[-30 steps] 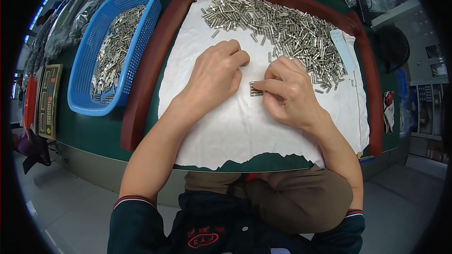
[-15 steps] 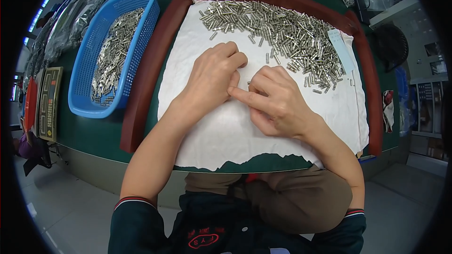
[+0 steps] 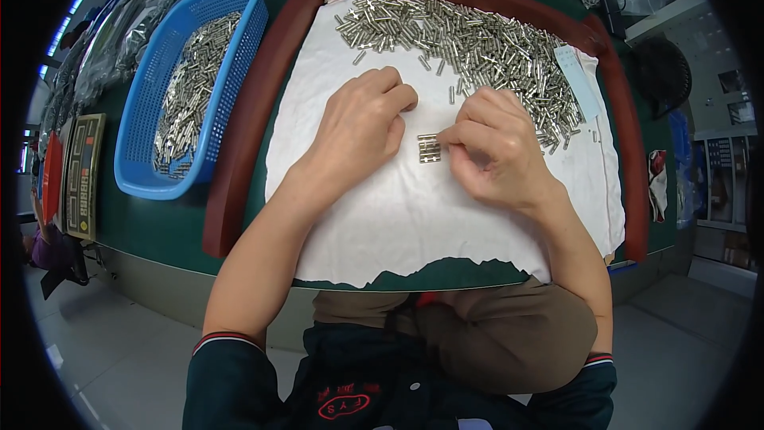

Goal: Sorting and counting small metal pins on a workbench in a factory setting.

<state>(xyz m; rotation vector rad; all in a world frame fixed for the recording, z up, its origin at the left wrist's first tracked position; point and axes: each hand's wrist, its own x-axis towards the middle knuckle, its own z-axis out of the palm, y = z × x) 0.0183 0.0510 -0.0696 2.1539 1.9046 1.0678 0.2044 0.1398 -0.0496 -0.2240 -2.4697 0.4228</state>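
Observation:
On the white cloth, a short row of silver metal pins lies side by side between my hands. My right hand is at the row's right end, its fingertips at the pins and the other fingers curled; whatever it pinches is hidden. To the left of the row, my left hand rests on the cloth with fingers bent and closed, its back upward. What those fingers hold, if anything, is out of sight. A large heap of loose pins spreads beyond both hands, toward the far right.
A dark red wooden frame borders the cloth on the left, far and right sides. Left of it stands a blue perforated basket with many more pins inside. A pale blue paper slip lies by the heap. Plastic bags lie at the far left.
My right hand has drawn back to the right and slightly away from my left hand, uncovering the row of pins. My left hand has barely moved.

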